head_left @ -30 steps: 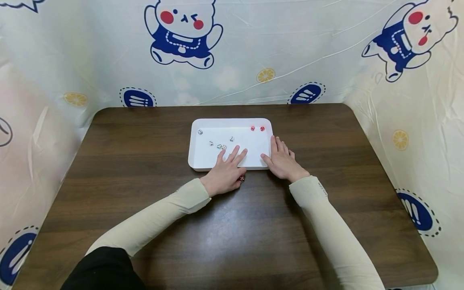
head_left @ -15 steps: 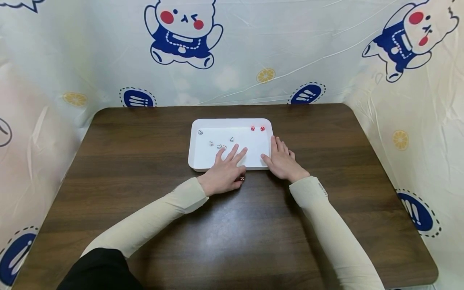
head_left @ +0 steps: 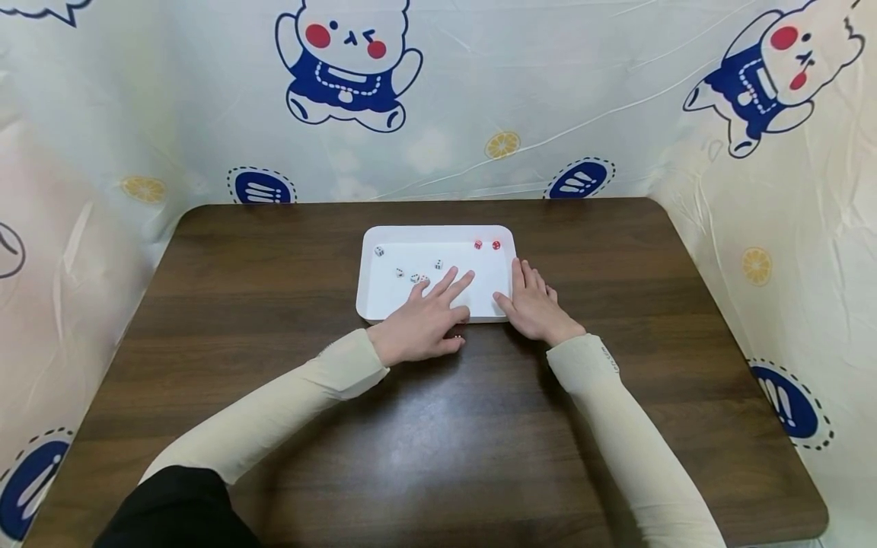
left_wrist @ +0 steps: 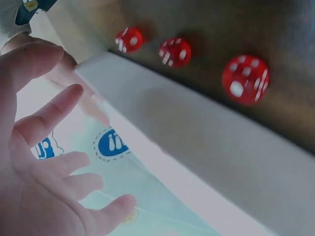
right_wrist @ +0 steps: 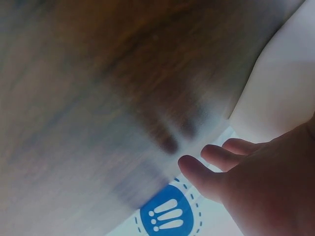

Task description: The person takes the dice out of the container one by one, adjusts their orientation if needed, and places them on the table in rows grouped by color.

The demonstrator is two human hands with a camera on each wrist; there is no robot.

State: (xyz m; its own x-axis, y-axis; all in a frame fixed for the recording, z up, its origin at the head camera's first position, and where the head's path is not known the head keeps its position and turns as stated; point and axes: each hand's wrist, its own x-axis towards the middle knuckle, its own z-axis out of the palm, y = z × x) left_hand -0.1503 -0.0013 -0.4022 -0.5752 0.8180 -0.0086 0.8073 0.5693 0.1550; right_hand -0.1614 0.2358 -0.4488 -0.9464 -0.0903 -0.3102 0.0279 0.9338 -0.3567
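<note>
A white tray (head_left: 384, 304) sits mid-table with several white dice (head_left: 414, 278) in its left half and two red dice (head_left: 478, 244) at its far right corner. My left hand (head_left: 428, 323) lies open over the tray's near rim, fingers spread into the tray and touching no die. A red die (head_left: 457, 336) peeks from under its thumb side on the table. The left wrist view shows three red dice (left_wrist: 175, 51) on the wood beside the tray wall (left_wrist: 206, 147), with my left hand (left_wrist: 44, 147) spread. My right hand (head_left: 534, 304) rests flat against the tray's right edge.
The dark wooden table (head_left: 274, 304) has rounded corners. A printed plastic curtain (head_left: 479, 99) closes it in at the back and both sides. In the right wrist view the table (right_wrist: 98, 98) is blurred, with the right hand (right_wrist: 256, 187) and the tray (right_wrist: 285, 98) at the edge.
My left hand has slid slightly forward, its fingers reaching further into the tray and covering more of the red die on the table. The right hand has stayed put.
</note>
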